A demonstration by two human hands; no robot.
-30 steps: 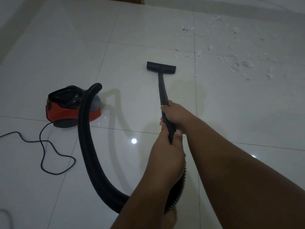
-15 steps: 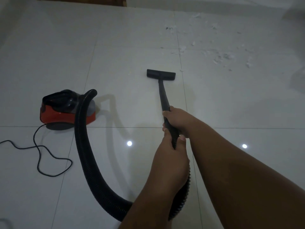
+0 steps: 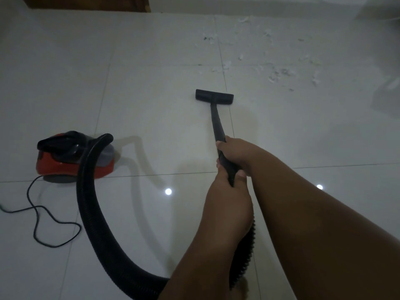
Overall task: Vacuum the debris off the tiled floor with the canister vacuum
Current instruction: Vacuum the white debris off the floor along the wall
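A red and black canister vacuum (image 3: 73,156) sits on the white tiled floor (image 3: 151,100) at the left. Its ribbed black hose (image 3: 93,213) arcs down and round to a black wand (image 3: 217,124). The wand ends in a flat black floor nozzle (image 3: 214,96) resting on the tiles. My right hand (image 3: 238,155) grips the wand higher up, and my left hand (image 3: 227,204) grips it just below, where the hose joins. White scraps of debris (image 3: 279,70) lie scattered beyond the nozzle, up and to the right.
A black power cord (image 3: 36,215) loops over the floor at the lower left. A dark wooden door base (image 3: 86,3) runs along the top left. A pale object (image 3: 387,94) stands at the right edge. Ceiling lights reflect in the glossy tiles.
The view has swung a little, so the debris patch now sits farther right. The nozzle has drawn back from the nearest scraps. Both hands keep their grip on the wand.
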